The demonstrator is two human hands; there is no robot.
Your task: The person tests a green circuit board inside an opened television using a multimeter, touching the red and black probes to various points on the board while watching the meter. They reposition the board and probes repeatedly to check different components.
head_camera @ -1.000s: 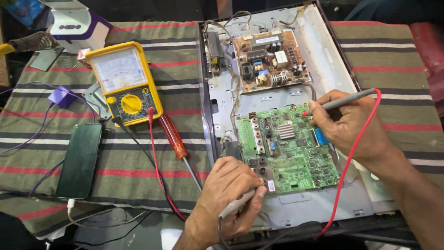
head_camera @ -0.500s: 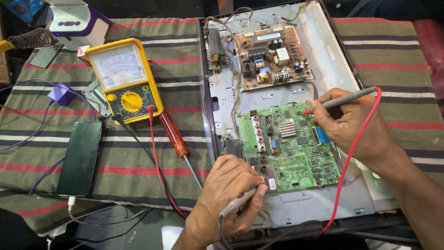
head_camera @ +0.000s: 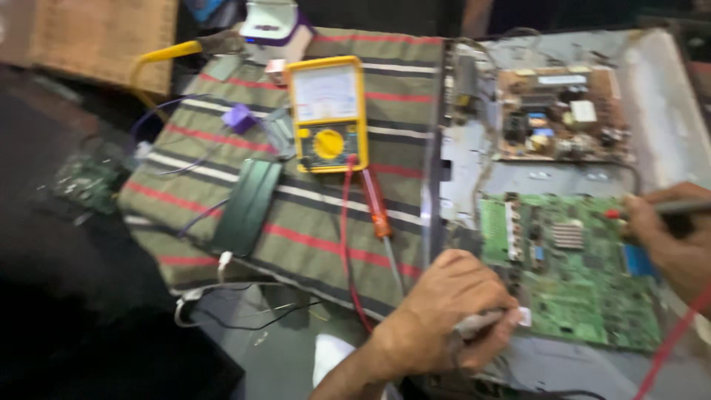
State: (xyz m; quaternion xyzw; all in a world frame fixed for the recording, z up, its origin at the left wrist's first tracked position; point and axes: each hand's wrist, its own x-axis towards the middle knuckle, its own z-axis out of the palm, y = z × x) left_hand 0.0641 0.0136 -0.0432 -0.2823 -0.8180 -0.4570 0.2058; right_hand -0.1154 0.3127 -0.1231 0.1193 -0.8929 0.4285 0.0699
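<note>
With the left hand [head_camera: 444, 311] and right hand [head_camera: 670, 241] each pinching 1 probe in clenched fingers, I'd brace both wrists so tips sit steady on the green board [head_camera: 578, 289] while reading the yellow meter [head_camera: 327, 115].

Both the left hand [head_camera: 452, 315] and right hand [head_camera: 670, 244] are bare, with no gloves, rings or sleeves showing.

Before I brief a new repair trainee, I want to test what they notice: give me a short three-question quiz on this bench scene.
1. True or false: the left hand holds a probe at the lower left edge of the green circuit board.
2. Which lies just right of the red lead? A) screwdriver B) dark phone C) purple clip
3. Fill in: the yellow analog multimeter rests on a ____ cloth.

Key: 1 true; 2 A; 3 striped.
</note>
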